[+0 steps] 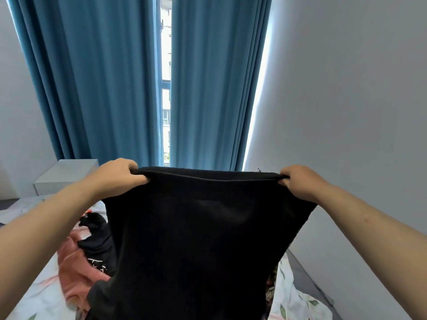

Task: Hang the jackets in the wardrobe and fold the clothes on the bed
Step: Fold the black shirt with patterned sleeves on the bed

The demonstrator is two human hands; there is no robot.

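Centre frame: black garment (203, 239) held up, spread by its top edge, hanging down over the bed (39, 294). Left hand (117, 179) and right hand (298, 181) each take one top corner, fingers (141, 180) curled and clamped on the edge. Reads as the shake-out before a fold, so this piece is not folded yet. Lower left on the bed: pink garment (74, 273) and black printed garment (99, 245) lie crumpled, unfolded. No folded stack visible; wardrobe and jackets out of view. My guess: most folding left.
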